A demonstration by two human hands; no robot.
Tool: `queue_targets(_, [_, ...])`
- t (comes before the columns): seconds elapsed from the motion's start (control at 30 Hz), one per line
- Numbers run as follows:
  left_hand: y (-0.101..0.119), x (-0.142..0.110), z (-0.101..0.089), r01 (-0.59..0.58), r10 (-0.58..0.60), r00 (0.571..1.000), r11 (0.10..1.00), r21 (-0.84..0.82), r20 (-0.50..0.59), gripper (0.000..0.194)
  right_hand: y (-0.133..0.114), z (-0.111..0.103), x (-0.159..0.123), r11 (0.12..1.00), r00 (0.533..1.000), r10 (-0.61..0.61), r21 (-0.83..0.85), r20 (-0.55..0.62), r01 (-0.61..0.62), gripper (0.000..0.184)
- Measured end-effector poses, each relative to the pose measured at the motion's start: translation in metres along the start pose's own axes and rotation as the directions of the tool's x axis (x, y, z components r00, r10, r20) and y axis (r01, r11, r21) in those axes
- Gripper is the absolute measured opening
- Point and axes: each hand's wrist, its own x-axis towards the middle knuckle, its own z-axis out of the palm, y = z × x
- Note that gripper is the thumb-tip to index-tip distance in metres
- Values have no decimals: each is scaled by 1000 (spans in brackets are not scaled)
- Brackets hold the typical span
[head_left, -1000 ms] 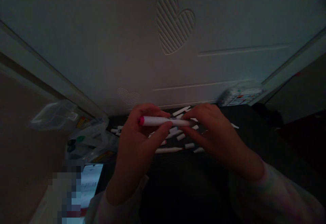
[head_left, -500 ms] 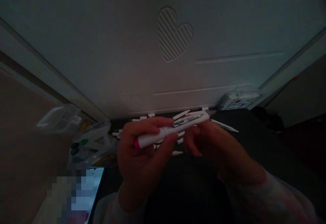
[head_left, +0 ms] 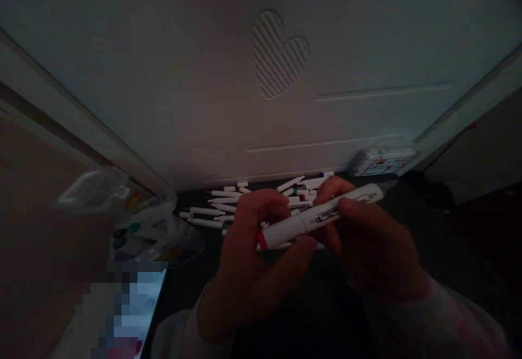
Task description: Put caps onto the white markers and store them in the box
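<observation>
In dim light, a white marker (head_left: 314, 219) with a pink band near its left end lies tilted between both hands, its right end higher. My left hand (head_left: 256, 255) pinches the pink-banded end between thumb and fingers. My right hand (head_left: 367, 239) wraps its fingers round the marker's right half. Behind the hands, several white markers (head_left: 228, 204) lie scattered on a dark surface against a white panel.
A white panel with a ribbed heart (head_left: 277, 54) stands behind. A clear plastic bag of caps or markers (head_left: 150, 234) lies at left. A clear marker case (head_left: 383, 158) sits at the back right. A lit sheet (head_left: 142, 299) shows at bottom left.
Both hands have shifted right with the marker. My right hand, which was below the marker half a second ago, now grips its right half. More scattered markers show behind.
</observation>
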Motion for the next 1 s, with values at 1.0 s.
queue_targets(1.0, [7, 7, -15, -34, 17, 994, 987, 156, 110, 16, -4, -2, -2, 998, 998, -51, -50, -28, 49, 25])
